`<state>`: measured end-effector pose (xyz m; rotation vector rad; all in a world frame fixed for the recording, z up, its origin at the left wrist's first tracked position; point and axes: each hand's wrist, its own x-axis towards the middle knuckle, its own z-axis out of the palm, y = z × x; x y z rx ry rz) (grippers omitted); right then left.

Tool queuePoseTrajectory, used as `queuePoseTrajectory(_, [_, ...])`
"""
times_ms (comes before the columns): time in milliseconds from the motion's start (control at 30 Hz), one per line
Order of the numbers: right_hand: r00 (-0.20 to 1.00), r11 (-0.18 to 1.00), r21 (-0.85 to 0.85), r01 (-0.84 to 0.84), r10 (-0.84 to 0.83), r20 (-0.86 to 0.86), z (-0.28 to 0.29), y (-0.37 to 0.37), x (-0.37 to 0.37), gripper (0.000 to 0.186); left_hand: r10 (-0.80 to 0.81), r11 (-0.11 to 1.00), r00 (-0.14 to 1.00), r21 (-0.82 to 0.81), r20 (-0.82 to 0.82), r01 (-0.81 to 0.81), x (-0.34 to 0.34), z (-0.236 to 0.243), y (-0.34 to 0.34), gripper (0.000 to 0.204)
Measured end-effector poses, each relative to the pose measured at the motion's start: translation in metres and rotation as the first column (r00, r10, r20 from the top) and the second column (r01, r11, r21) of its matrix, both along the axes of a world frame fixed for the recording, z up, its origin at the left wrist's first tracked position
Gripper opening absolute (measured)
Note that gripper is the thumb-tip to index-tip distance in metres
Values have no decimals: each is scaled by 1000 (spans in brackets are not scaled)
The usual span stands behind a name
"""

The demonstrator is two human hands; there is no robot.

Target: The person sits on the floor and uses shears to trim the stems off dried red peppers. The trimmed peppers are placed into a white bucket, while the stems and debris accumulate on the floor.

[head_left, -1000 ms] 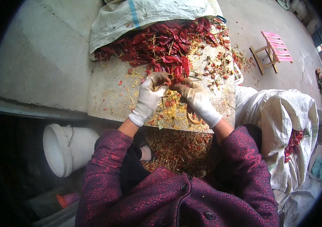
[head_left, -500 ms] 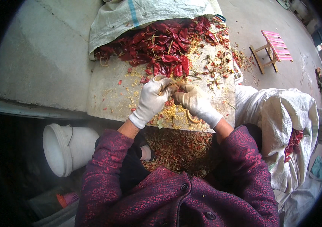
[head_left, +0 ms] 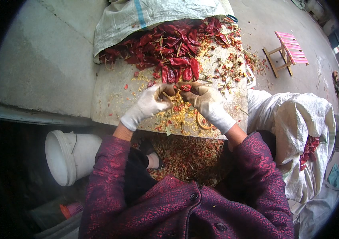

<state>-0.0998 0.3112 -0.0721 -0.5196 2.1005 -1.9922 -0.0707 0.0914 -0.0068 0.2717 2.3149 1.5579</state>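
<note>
My left hand, in a white glove with stained fingertips, has its fingers curled above the seeds; whatever it may grip is hidden. Just right of it, my gloved right hand pinches a small red dried pepper piece. Beyond both hands, a heap of dried red peppers spills from under a pale woven sack with a blue stripe. Yellow seeds and stems are scattered over the board. An orange loop handle lies partly under my right hand.
A white bucket is at lower left. Pepper debris covers the ground below the board. At right are white sacks, one showing red peppers, and a pink-striped folding stool. A blue-handled object lies at the board's far right corner.
My hands were together half a second ago and are now slightly apart. My left hand has moved left and its forearm has shifted left too; the red piece in my right fingers shows more clearly.
</note>
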Motion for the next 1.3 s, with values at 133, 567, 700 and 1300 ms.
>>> queuePoseTrajectory(133, [959,977,197,85,-27,-282,9,3,6,28,231,911,960,312,160,-271,8,-12,23,28])
queuePoseTrajectory(567, [829,914,392,100,141,-541,-4,12,13,17,51,978,974,185,222,-93,7,-10,20,13])
queuePoseTrajectory(700, [989,977,185,-107,123,-80,-14,9,9,23,136,964,950,183,280,-192,10,-9,21,13])
queuePoseTrajectory(1300, [917,941,233,-245,147,372,58,17,12,27,40,927,983,-360,-181,-104,-27,-50,-16,15])
